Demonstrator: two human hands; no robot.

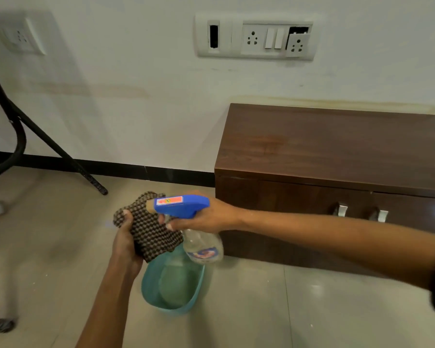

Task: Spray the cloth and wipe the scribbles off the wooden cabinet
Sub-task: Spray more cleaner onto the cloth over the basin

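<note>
Pale wall (136, 79) at the back, tiled floor (261, 312) below. Hard against the wall on the right, the cabinet (337, 151): dark brown wood, flat top, two metal handles on the front, well apart from the cloth and not yet wiped. On its top, a faint reddish smear (271, 144), possibly the scribbles, but too blurred to say.

Down on the floor, just left of the cabinet, a teal basin (150, 297), seemingly with water in it. Above the basin, the bottle (204, 244): clear body, blue trigger head, nozzle aimed left and almost touching the cloth (148, 229). Bunched up, that cloth, in a brown-and-black checked weave, held over the basin.

Wrapped round it from below, the left hand (126, 244), thumb clamped over the front. Curled round the bottle neck, the right hand (206, 214), fingers at the trigger.

Risks, as a judgement:
- With the nozzle this close, one soaked spot and the rest left dry.
- With a slight tilt, spray past the cloth onto floor or wall.
- Drips probably into the basin, but onto slippery tile if moved aside.
- With a wadded cloth, smearing of the mark rather than lifting.
</note>
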